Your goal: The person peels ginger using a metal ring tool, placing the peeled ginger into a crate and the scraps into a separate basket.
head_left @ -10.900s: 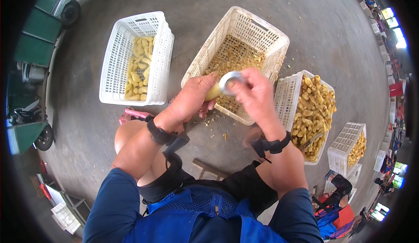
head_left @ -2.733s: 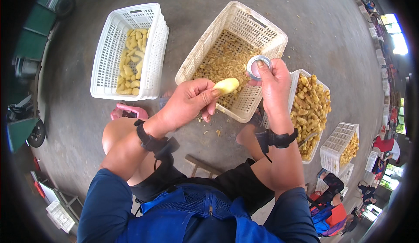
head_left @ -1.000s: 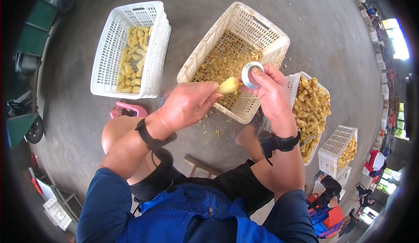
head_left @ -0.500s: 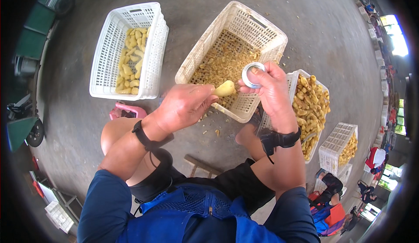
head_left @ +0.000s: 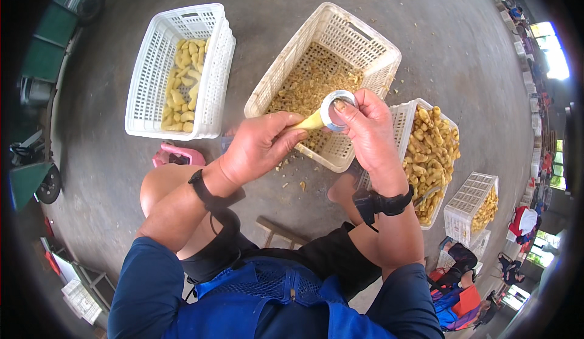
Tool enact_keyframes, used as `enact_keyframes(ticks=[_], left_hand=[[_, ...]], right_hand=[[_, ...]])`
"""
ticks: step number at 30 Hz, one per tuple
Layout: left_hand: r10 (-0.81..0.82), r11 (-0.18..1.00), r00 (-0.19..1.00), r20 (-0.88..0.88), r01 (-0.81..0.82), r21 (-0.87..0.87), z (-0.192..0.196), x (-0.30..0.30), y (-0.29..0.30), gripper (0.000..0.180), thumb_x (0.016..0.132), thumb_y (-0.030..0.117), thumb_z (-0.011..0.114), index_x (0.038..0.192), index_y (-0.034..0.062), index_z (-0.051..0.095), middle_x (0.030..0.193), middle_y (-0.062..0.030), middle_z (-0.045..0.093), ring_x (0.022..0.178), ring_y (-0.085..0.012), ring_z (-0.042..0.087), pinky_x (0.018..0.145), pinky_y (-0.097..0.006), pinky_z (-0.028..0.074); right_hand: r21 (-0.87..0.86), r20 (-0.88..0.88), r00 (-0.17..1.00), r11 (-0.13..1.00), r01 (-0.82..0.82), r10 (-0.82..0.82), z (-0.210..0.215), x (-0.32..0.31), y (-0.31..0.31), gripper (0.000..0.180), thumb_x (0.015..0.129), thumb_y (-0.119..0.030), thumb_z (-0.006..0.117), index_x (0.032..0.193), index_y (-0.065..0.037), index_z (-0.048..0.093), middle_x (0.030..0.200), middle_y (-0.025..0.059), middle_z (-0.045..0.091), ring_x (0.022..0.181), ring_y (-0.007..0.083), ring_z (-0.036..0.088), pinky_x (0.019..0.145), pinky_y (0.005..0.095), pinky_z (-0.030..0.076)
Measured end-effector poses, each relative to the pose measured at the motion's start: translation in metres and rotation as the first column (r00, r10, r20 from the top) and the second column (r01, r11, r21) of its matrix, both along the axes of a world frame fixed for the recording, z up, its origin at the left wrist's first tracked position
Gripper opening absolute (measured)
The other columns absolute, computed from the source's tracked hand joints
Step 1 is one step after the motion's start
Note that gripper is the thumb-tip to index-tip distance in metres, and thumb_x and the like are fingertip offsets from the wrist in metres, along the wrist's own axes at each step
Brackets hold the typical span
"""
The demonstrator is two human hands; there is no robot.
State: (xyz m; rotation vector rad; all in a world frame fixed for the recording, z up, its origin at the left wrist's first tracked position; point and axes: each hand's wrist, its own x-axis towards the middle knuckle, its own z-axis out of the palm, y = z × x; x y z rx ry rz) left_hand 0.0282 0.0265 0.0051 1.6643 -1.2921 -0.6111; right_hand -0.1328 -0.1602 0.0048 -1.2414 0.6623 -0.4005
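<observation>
Over the middle crate, my left hand [head_left: 263, 141] is closed on the lower left end of a peeled, pale yellow piece of ginger [head_left: 310, 122]. My right hand [head_left: 375, 133] is closed round a silvery ring-shaped scraper [head_left: 325, 109], its thumb laid inside the ring. The ring's rim meets the free end of the ginger and partly hides it. Underneath, the white middle crate [head_left: 260, 98] holds a layer of yellowish peelings [head_left: 322, 74]. Unpeeled brownish-yellow ginger [head_left: 433, 150] is heaped in the crate beside my right forearm.
A white crate [head_left: 139, 89] with peeled pieces stands at the left. A pink plastic object [head_left: 182, 154] lies by my left knee. Further right are another filled crate [head_left: 460, 208] and a seated person [head_left: 459, 290]. Scraps dot the concrete floor [head_left: 267, 10].
My right hand has moved slightly left, bringing the ring scraper from beside the ginger onto its end. The left hand has stayed nearly in place.
</observation>
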Motion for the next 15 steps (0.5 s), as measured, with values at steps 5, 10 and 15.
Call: enact_keyframes(ticks=[5,10,15], left_hand=[[0.023,0.998,0.459,-0.888,0.038,0.045,0.012,-0.007,-0.004,0.036,0.110,0.028,0.058,0.132,-0.0010,0.061,0.087,-0.0056,0.069,0.071,-0.0162,0.067,0.063,-0.033,0.059],[0.176,0.962,0.213,-0.961,0.168,0.214,0.002,-0.004,-0.005,0.034,0.114,0.038,0.045,0.102,0.0080,0.056,0.081,-0.0041,0.064,0.059,-0.0124,0.059,0.044,-0.026,0.047],[0.190,0.935,0.080,-0.978,0.290,0.206,0.001,0.003,-0.003,0.034,0.114,0.040,0.045,0.101,0.0101,0.056,0.070,-0.0009,0.055,0.050,-0.0090,0.048,0.041,-0.023,0.035]], right_hand=[[-0.153,-0.005,1.000,0.988,-0.017,0.017,0.004,0.004,0.008,0.017,0.102,-0.008,0.069,0.091,-0.008,0.056,0.089,0.0005,0.065,0.077,0.0067,0.059,0.066,0.0253,0.049],[-0.321,-0.050,0.998,0.946,-0.050,0.035,0.017,0.009,0.017,0.022,0.097,-0.013,0.075,0.088,-0.007,0.056,0.080,-0.0048,0.055,0.073,0.0046,0.048,0.063,0.0235,0.042],[-0.308,-0.021,0.995,0.947,-0.095,0.093,0.016,0.011,0.024,0.022,0.096,-0.014,0.076,0.089,-0.006,0.057,0.080,-0.0045,0.055,0.074,0.0048,0.049,0.064,0.0237,0.043]])
